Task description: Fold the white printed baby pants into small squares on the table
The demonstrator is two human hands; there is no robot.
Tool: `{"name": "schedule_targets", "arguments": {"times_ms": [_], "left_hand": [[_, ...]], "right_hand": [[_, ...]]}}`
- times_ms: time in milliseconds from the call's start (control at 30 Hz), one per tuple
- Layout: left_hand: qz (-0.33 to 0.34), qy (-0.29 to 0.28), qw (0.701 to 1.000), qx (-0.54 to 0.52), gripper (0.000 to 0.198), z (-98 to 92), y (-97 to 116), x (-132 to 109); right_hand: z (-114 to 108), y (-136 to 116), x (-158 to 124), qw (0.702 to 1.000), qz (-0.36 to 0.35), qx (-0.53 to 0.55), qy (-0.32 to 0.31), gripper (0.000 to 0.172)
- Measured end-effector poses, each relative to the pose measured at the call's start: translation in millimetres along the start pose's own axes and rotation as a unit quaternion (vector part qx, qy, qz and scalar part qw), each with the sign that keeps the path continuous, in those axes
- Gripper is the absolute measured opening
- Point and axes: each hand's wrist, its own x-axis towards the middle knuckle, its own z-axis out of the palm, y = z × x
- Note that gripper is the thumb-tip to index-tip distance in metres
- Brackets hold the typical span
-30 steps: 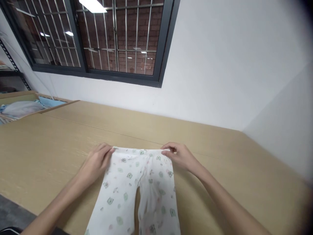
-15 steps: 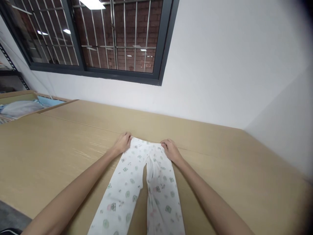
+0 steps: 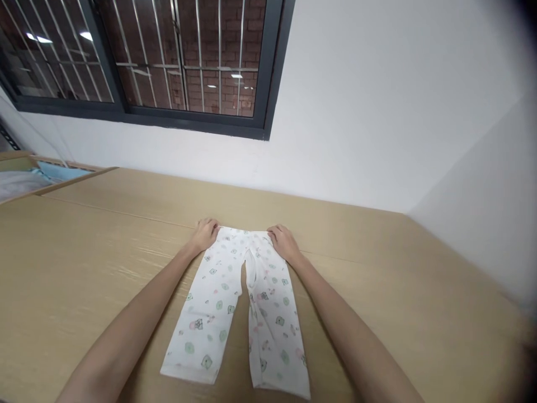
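A small pair of white trousers with a green and pink animal print lies spread on the tan tabletop, waistband at the far end and both leg hems toward me. My left hand is closed on the left corner of the waistband. At the right corner, my right hand grips the fabric in the same way, fingers curled over the edge. Between the hands the waistband is stretched nearly straight. The right leg shows some creases, and the crotch fabric is a little bunched.
The tan tabletop runs back to a white wall. A barred window with a dark frame is set in that wall. At the far left, a box holds blue and whitish material.
The trousers have been drawn away from me along the table, so both leg hems now show. Both hands still hold the waistband. The view has shifted slightly to the right.
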Motion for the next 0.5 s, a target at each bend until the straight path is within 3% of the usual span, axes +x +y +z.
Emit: {"name": "schedule_targets", "arguments": {"times_ms": [233,500], "left_hand": [[-0.006,-0.010,1.000,-0.004,0.029,0.8,-3,1],[-0.022,-0.012,1.000,-0.010,0.028,1.4,-8,-1]], "right_hand": [[-1,-9,-4,0.997,0.031,-0.072,-0.008,0.033],[-4,-15,-4,0.994,0.082,-0.065,-0.028,0.033]]}}
